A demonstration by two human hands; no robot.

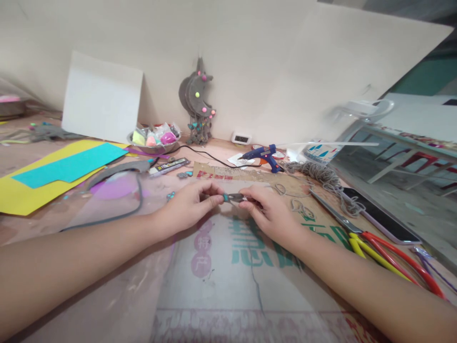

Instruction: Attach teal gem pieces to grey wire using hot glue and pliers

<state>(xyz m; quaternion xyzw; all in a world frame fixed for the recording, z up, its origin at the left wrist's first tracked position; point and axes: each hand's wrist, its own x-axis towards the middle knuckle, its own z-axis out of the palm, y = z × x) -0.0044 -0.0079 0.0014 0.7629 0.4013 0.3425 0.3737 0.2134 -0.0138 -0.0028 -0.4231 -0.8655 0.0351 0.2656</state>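
Observation:
Over the printed cardboard sheet, my left hand (194, 202) pinches the teal end of a small grey-and-teal piece (233, 197). The fingers of my right hand (266, 207) are closed on the grey end of that same piece. Its exact kind is too small and blurred to tell. Just left of my left hand lies a small teal-and-grey bit (170, 196), and another small grey bit (184, 175) rests behind it. Under both hands is the cardboard sheet (221, 290) with red and green lettering, partly covered by clear film.
A blue glue gun (262, 155) stands behind my hands, its dark cord running left. To the right are grey yarn (317, 174), scissors (378, 252) and a phone (382, 214). Yellow sheet (21, 200) and blue sheet (71, 164) lie left. A grey moon ornament (193, 95) hangs against the wall.

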